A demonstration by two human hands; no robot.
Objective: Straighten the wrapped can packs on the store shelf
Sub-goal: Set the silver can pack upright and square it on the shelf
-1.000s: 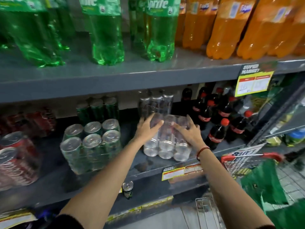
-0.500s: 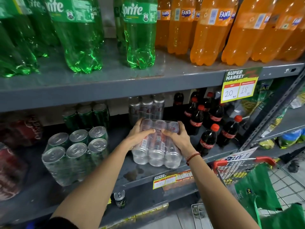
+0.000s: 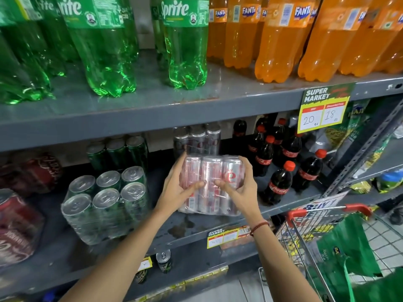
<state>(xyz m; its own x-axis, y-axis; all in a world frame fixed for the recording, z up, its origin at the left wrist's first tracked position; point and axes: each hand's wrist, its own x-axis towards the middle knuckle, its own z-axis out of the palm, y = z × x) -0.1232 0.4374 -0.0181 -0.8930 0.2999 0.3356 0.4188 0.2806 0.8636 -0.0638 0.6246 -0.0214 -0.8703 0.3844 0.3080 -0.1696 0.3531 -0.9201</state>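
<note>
A shrink-wrapped pack of silver cans [image 3: 211,171] stands upright on the grey middle shelf [image 3: 122,243], its printed sides facing me. My left hand [image 3: 177,188] grips its left side and my right hand [image 3: 239,188] its right side, thumbs pressed on the front. A second silver pack [image 3: 197,138] stands right behind it. To the left a wrapped pack of green cans [image 3: 104,203] leans back with its tops toward me, and another green pack [image 3: 117,153] stands behind that. Red wrapped can packs [image 3: 17,223] lie at the far left.
Small cola bottles [image 3: 277,184] crowd the shelf just right of the silver pack. Big green bottles [image 3: 104,51] and orange bottles [image 3: 281,40] fill the shelf above. A price tag [image 3: 322,110] hangs from that shelf. A shopping trolley [image 3: 327,236] with a green bag stands at lower right. One loose can [image 3: 163,260] sits below.
The silver pack was lying tilted with its can ends toward me; both hands have tipped it upright, so its sides now face me.
</note>
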